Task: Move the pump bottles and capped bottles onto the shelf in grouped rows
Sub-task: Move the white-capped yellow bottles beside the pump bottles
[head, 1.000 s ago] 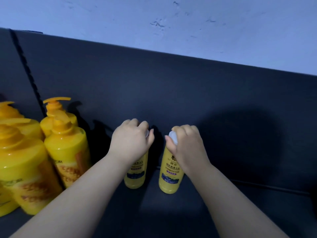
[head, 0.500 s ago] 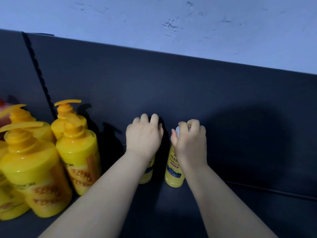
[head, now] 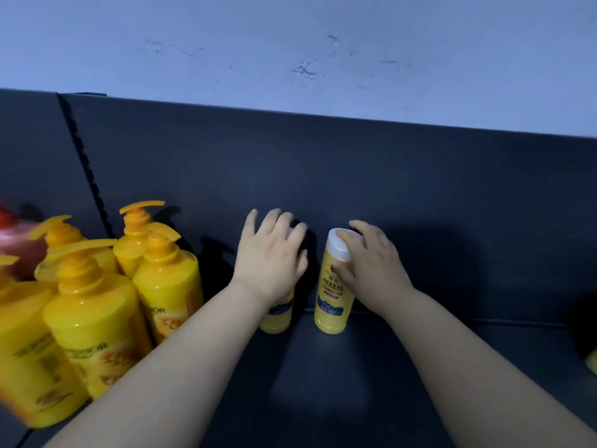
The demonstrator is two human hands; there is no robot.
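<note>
Two small yellow capped bottles stand side by side on the dark shelf (head: 323, 383), close to its back panel. My left hand (head: 271, 253) hovers over the left capped bottle (head: 277, 315) with fingers spread, hiding its cap and upper half. My right hand (head: 371, 266) rests against the right side of the right capped bottle (head: 332, 299), fingers loose and extended, thumb by the white cap. To the left, several large yellow pump bottles (head: 93, 324) stand grouped, the nearest one (head: 168, 286) a short gap from my left forearm.
The shelf's dark back panel (head: 323, 173) rises behind the bottles, with a notched upright (head: 87, 163) at the left. A pink bottle with a red cap (head: 19, 247) shows behind the pump bottles. A bit of something yellow (head: 592, 363) peeks in at the right edge.
Both hands pushed the two capped bottles back toward the panel, then their fingers opened off the caps. The right bottle's white cap is now exposed.
</note>
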